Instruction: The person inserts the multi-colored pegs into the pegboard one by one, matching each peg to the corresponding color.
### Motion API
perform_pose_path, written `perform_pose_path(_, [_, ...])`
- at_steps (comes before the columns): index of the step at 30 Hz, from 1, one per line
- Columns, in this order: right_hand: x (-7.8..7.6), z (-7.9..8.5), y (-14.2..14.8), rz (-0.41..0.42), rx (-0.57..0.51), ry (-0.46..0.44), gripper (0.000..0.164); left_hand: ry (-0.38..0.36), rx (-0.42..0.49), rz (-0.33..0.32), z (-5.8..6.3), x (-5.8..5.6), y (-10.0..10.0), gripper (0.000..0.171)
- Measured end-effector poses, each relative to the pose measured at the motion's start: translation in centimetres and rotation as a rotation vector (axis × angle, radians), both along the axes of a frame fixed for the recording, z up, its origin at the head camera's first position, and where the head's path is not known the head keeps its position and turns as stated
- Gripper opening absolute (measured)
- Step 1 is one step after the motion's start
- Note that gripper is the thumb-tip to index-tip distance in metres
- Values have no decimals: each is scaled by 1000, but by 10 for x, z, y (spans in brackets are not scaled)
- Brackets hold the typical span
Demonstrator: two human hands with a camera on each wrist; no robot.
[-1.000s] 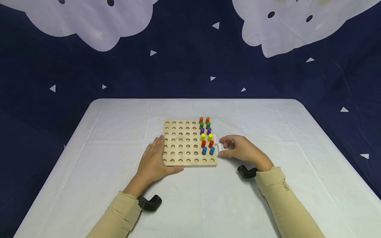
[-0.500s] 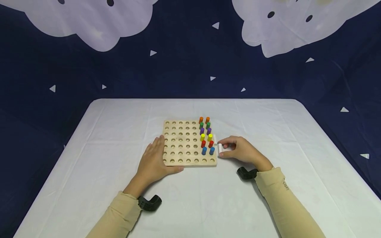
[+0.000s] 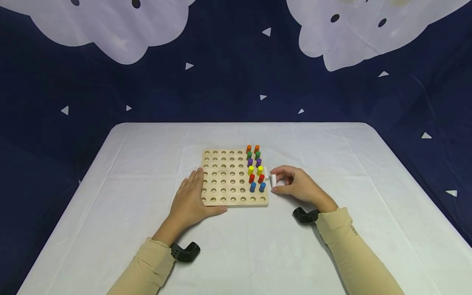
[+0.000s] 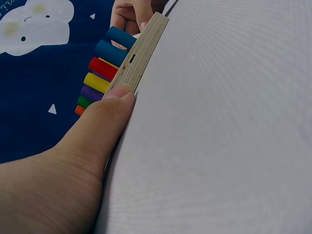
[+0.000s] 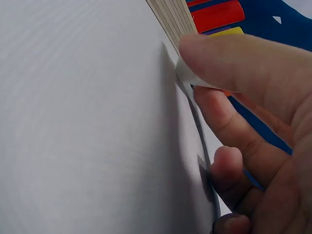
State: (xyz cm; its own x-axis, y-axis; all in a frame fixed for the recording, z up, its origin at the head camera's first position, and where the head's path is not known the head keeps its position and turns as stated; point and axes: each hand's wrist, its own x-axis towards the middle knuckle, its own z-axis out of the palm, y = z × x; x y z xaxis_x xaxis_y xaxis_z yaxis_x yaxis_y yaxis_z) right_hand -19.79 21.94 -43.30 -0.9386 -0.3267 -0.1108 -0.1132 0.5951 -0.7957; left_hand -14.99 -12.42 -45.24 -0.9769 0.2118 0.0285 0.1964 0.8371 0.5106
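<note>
A wooden pegboard (image 3: 223, 177) lies on the white table in the head view. Pairs of pegs fill its two right columns: orange, green, purple, yellow (image 3: 250, 170), red (image 3: 251, 178) and blue (image 3: 252, 187). My left hand (image 3: 188, 203) rests against the board's left edge with straight fingers, its thumb (image 4: 114, 105) along the front edge. Just right of the board, my right hand (image 3: 301, 185) pinches a white peg (image 3: 273, 180) between thumb and fingers. That peg is partly covered by the thumb in the right wrist view.
Another white peg (image 3: 266, 173) lies by the board's right edge, partly hidden behind pegs. The board's left columns and front row show bare holes. A dark blue cloth (image 3: 228, 90) with clouds hangs behind the white tabletop (image 3: 236, 250).
The white peg has come up a little and stands more upright in my right hand, which has shifted slightly. My left hand and the board have stayed put.
</note>
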Motion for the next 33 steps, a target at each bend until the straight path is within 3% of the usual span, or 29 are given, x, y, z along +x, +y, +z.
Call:
perform_pose_path(5, [2,3,0,-25,-43,-15,47,-1,1,-1,1,0,0,145])
perform_pose_path(14, [5,4,0,-60,-30,-26,30,0,0,-4,0,1,1,145])
perform_pose_path(20, [12,11,-5,-21,-56,-6,30,2,0,-7,0,0,2,145])
perform_pose_path(27, [25,27,-16,21,-121,-49,28,3,2,-9,2,0,2,145])
perform_pose_path(33, [35,33,-30,78,-90,14,24,-1,-4,-6,2,1,1,144])
